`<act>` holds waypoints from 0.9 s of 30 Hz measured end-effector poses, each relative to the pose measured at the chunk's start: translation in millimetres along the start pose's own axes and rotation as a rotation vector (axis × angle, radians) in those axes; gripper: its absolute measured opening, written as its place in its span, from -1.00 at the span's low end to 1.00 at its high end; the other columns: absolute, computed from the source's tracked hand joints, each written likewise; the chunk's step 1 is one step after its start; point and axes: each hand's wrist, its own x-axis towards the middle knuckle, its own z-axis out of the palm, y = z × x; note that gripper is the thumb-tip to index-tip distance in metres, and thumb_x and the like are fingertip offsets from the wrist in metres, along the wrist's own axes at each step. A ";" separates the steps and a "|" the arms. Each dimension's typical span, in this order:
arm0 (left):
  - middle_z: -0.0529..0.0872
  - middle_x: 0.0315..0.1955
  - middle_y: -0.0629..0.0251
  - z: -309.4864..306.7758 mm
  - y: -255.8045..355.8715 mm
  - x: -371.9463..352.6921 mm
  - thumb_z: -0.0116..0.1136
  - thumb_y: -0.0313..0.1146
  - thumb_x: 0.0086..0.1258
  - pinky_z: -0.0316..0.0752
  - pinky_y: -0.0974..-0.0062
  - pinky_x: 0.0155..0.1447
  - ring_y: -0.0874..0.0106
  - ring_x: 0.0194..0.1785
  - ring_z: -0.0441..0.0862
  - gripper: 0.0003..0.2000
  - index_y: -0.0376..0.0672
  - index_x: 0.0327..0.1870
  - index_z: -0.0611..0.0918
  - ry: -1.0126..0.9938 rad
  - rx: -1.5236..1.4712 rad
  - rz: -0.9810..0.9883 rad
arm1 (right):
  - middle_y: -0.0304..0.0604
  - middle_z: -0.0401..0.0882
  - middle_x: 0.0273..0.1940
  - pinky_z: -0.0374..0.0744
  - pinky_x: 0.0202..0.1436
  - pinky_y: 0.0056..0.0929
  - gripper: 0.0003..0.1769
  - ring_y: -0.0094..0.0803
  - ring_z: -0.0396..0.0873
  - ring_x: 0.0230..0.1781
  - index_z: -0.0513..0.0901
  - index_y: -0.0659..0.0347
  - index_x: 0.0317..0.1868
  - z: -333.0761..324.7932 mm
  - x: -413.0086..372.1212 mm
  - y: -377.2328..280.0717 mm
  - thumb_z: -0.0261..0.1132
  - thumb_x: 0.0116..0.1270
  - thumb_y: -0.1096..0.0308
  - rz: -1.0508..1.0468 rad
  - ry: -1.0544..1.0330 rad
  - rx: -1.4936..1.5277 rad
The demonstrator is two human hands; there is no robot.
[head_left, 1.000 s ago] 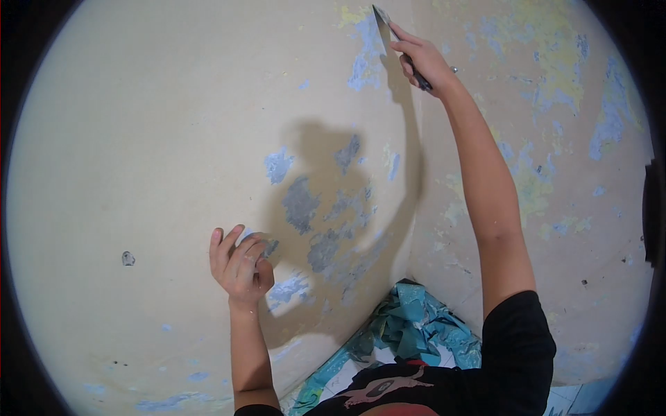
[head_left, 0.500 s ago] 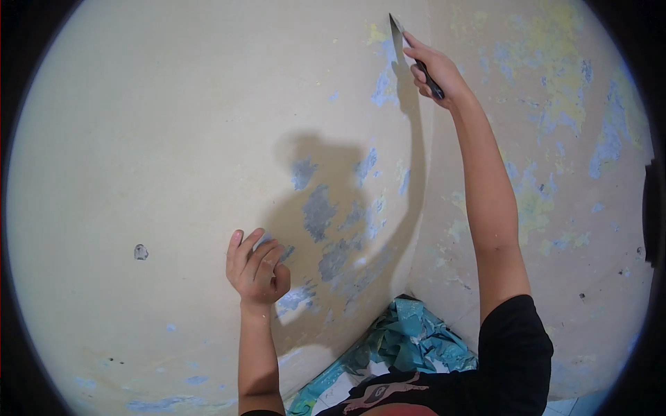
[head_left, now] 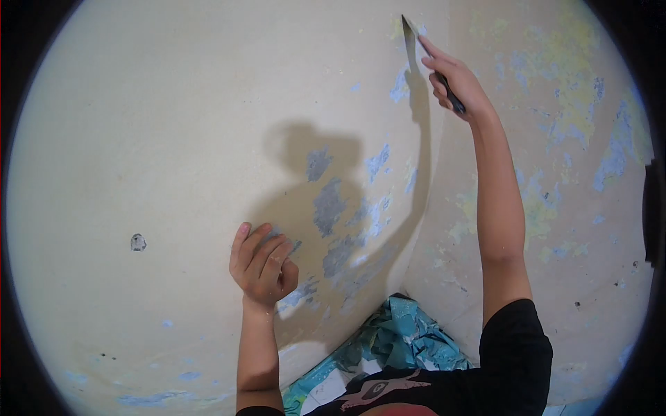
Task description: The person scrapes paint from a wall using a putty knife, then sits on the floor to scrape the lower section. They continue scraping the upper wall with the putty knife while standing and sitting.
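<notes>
In my right hand point(head_left: 458, 83), raised high by the wall corner, is a putty knife point(head_left: 454, 102). My fingers wrap its dark handle, the index finger stretched along it toward the blade. The blade points up against the cream left wall point(head_left: 173, 152), near a patch of exposed blue and yellow paint point(head_left: 400, 84). Lower down, my left hand point(head_left: 263, 267) is held up before the same wall, fingers loosely curled and apart, with nothing in it. Its fingertips overlap the shadow of my head and body.
More blue-grey bare patches point(head_left: 329, 206) lie in the shadow. The right wall point(head_left: 451, 159) shows peeled yellow and blue areas. Crumpled teal sheeting point(head_left: 402, 333) covers the floor in the corner. A small hole point(head_left: 138, 242) marks the left wall.
My right hand and the putty knife have shifted right and slightly down in view. The left hand has barely moved. The view itself has turned a little.
</notes>
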 end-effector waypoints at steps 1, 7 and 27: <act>0.72 -0.46 0.28 -0.7 -0.1 -1.0 -0.06 -0.58 -0.05 0.44 0.03 0.29 0.19 -0.06 0.68 -0.81 -0.15 -0.47 0.62 -0.001 0.001 -0.001 | -0.41 0.24 -0.74 0.20 -0.74 -0.59 -0.36 -0.64 0.16 -0.82 0.29 0.02 0.48 1.5 -6.8 2.5 0.16 0.39 0.25 0.018 -0.041 0.015; 0.72 -0.45 0.31 -0.9 0.7 0.6 -0.05 -0.59 -0.05 0.43 0.01 0.29 0.20 -0.08 0.68 -0.79 -0.13 -0.46 0.63 -0.033 0.004 0.000 | -0.41 0.22 -0.75 0.19 -0.72 -0.61 -0.37 -0.65 0.14 -0.80 0.28 -0.01 0.48 9.7 -6.8 1.3 0.14 0.40 0.22 -0.032 -0.018 -0.109; 0.68 -0.50 0.33 -2.8 -2.6 -1.8 0.01 -0.51 0.00 0.48 0.14 0.28 0.30 -0.25 0.67 -0.87 -0.07 -0.44 0.59 0.027 -0.014 -0.004 | -0.39 0.23 -0.73 0.24 -0.72 -0.57 -0.39 -0.65 0.19 -0.79 0.30 0.00 0.47 28.7 -21.8 -6.6 0.12 0.41 0.25 -0.040 0.019 -0.127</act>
